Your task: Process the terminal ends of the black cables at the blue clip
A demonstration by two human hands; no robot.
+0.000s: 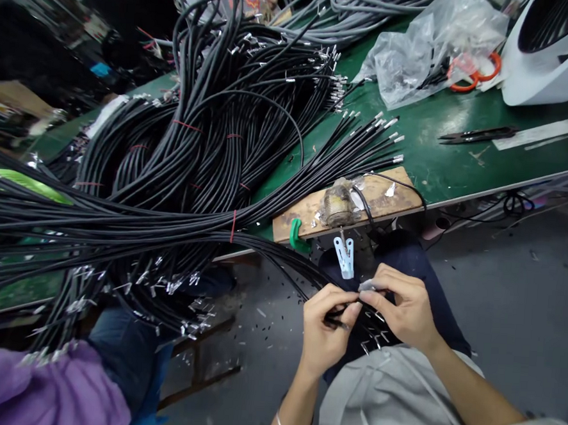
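My left hand (327, 327) is closed around a black cable of the bundle (281, 251) that runs from the table to my lap. Right beside it, my right hand (403, 303) pinches the cable's tip, where a small grey or silvery piece shows at the fingertips; I cannot make out its kind. Several cable ends with silvery tips (375, 338) lie below my hands. Just above them, a light-blue clothes peg (345, 258) hangs from the shaft of a small, dirty motor (338, 204) on a wooden board (395, 190).
Large coils of black cable (211, 150) cover the green table (469, 172). A green clamp (298, 234) sits at the board's edge. Further right are orange-handled scissors (480, 76), dark tweezers or pliers (481, 135), plastic bags (419, 51) and a white fan (538, 68). A person in purple (56, 388) sits at left.
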